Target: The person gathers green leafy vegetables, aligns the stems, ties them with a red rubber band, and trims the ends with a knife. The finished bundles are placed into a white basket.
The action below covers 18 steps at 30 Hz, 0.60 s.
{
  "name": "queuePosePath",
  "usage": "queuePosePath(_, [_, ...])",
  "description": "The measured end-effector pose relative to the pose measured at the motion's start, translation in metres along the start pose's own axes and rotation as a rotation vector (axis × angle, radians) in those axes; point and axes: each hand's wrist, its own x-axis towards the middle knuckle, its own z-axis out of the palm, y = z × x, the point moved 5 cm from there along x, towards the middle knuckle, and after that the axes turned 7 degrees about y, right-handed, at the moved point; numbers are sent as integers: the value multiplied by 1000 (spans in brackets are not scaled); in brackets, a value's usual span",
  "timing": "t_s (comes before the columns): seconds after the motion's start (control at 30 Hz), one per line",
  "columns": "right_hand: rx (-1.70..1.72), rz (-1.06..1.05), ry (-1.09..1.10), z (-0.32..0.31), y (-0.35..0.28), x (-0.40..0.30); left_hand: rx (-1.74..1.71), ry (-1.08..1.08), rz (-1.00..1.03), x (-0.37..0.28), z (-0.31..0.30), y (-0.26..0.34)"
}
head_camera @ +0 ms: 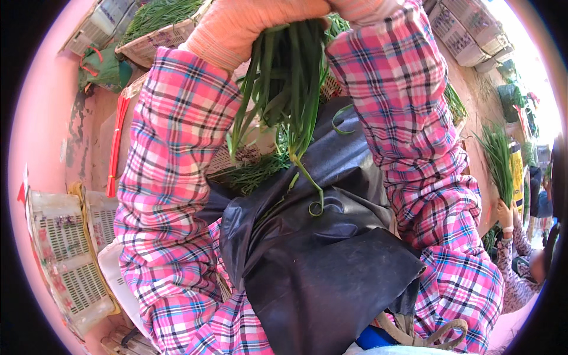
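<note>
Both my hands wear orange knit gloves at the top edge of the view. My left hand (248,29) is closed around a bunch of long green leafy stalks (288,75), whose ends hang down over my lap. My right hand (361,9) is beside it at the upper edge, mostly cut off, so its fingers are hidden. A black waterproof apron (328,266) covers my lap, with a few loose leaves on it. More green stalks (253,175) lie in a plastic crate below the hanging bunch.
A crate heaped with greens (159,33) stands at upper left, near red ties (116,146). Empty-looking white crates (66,257) lean at the left wall. Stacked crates (461,31) stand at upper right. At right a co-worker's hands (505,217) hold another green bunch (497,159).
</note>
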Motion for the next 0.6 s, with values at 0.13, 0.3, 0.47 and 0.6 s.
queuePosePath(0.13, [-72, -6, 103, -5, 10, -29, 1208, -34, 570, 11, -81, 15])
queuePosePath(0.3, [-351, 282, 28, 15, 49, -136, 296, 356, 457, -8, -91, 75])
queuePosePath(0.47, [-241, 759, -225, 13, 76, -221, 282, 628, 555, -58, -149, 137])
queuePosePath(0.6, [-239, 588, -247, -20, 48, -245, 351, 862, 745, -133, -197, 189])
